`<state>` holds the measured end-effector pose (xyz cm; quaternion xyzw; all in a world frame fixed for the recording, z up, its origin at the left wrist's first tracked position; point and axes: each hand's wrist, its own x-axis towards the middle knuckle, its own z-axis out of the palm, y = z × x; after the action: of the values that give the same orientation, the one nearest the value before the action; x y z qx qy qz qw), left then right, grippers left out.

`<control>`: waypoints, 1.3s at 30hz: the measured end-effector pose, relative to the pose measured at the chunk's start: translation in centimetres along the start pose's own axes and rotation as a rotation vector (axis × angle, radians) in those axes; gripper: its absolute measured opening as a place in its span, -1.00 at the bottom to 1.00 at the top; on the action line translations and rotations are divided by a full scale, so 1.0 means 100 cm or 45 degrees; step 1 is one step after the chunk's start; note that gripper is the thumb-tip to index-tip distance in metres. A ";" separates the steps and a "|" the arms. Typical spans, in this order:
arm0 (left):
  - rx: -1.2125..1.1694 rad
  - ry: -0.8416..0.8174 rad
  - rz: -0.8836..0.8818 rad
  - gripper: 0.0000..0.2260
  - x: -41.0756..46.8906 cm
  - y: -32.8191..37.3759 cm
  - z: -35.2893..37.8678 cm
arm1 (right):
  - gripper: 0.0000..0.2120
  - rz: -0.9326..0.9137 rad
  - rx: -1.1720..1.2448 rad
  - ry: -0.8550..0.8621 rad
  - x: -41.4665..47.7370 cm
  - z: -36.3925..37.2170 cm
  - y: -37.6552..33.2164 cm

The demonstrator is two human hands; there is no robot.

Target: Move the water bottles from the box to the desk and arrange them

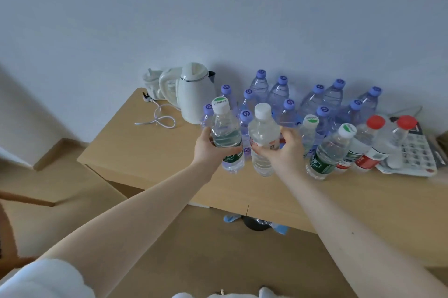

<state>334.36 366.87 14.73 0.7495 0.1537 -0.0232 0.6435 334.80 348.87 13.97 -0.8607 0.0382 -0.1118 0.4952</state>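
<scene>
My left hand [209, 146] grips a green-labelled water bottle [226, 134] with a white and green cap, held upright over the wooden desk [150, 149]. Right beside it, my right hand [286, 148] grips a clear bottle with a plain white cap [263, 137]. Both bottles are in front of a cluster of several purple-capped bottles [288, 101] standing by the wall. To the right stand two more green-labelled bottles [327, 152] and two red-capped bottles [371, 142]. I cannot see the box.
A white electric kettle [194, 91] stands at the back left of the desk, its white cord [157, 118] lying loose beside it. A calculator [414, 154] lies at the right. The floor [36, 212] drops away on the left.
</scene>
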 end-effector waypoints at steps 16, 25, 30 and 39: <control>0.373 0.057 -0.036 -0.48 0.028 -0.051 0.032 | -0.51 0.316 -0.034 0.102 -0.005 0.018 0.039; 0.536 0.007 0.087 -0.48 0.042 -0.060 0.037 | -0.48 0.221 -0.015 0.120 0.002 0.027 0.050; 0.552 0.022 0.131 -0.51 0.041 -0.065 0.036 | -0.44 0.189 -0.018 0.142 -0.003 0.033 0.055; 0.655 -0.067 0.121 -0.40 0.034 -0.065 0.029 | -0.34 0.289 0.022 0.041 -0.008 0.032 0.050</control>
<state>336.43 365.57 7.25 0.8939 0.0905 -0.0510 0.4361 334.98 349.19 7.96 -0.8446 0.1423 -0.0693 0.5114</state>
